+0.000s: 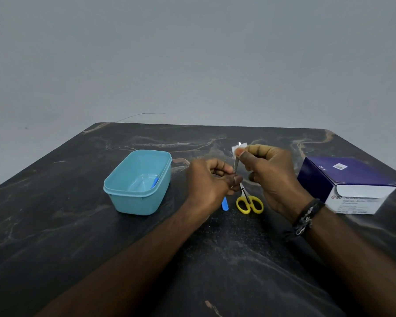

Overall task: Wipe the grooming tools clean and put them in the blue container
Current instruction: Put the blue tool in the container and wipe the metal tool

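1. Your left hand [212, 179] has its fingers curled round the lower end of one slim metal tool [236, 167], which stands roughly upright between your two hands; what kind of tool it is cannot be told.
2. Your right hand [270, 177] pinches one small white wipe [238, 148] between thumb and fingers, with the wipe wrapped over the tool's upper end.
3. One pair of yellow-handled scissors [249, 203] lies on the dark marbled table [78, 236], just below and between your hands, its blades pointing up toward your left thumb.
4. One blue tool tip [225, 205] shows just below your left hand, beside the scissors; the rest is hidden behind the hand.
5. One blue container [136, 181] sits open on the table, to the left of your left hand and apart from it.
6. Inside the container, against its right wall, lies one blue-handled tool [154, 181].
7. One dark blue box [345, 184] with a white front label stands to the right of your right hand, near your wrist.
8. Your right wrist carries dark bracelets [305, 217]; their number is unclear.
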`<state>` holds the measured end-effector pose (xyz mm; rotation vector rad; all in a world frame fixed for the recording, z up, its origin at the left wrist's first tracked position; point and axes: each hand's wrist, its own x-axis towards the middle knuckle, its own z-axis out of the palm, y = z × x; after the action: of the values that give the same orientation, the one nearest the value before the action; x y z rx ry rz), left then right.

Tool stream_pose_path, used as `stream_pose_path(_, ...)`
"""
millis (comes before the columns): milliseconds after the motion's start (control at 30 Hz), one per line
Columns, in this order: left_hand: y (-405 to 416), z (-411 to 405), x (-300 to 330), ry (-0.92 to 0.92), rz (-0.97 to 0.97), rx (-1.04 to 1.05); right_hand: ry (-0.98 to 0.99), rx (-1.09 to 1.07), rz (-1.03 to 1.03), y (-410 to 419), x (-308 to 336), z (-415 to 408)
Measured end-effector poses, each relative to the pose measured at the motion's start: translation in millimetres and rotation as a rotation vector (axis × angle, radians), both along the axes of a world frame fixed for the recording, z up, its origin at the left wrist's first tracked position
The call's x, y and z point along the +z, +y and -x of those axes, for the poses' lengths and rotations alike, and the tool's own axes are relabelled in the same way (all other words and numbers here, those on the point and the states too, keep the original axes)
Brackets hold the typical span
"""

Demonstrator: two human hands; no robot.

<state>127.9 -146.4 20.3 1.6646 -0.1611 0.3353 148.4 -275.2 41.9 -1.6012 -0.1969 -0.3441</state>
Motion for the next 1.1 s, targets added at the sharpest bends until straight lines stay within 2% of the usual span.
stream_pose_path(300, 5.9, -4.3, -0.9, -0.008, 0.074, 0.018, 0.029, 0.017, 0.065, 6.6, -0.1, 5.3)
stream_pose_path(533, -0.6, -2.5, -4.4, 0.023, 0.016, -0.06, 0.025, -0.033, -0.036, -3.5, 7.1, 4.0)
stream_pose_path(833, 7.8, -5.3, -1.8, -0.002, 0.097, -0.005, 0.031, 0.033, 0.097, 5.9, -2.9, 4.3)
stream_pose_path(1100, 0.2, -2.3, -3.3, 0.033, 0.023, -0.081, 0.02, -0.036, -0.043, -3.5, 4.0, 2.9)
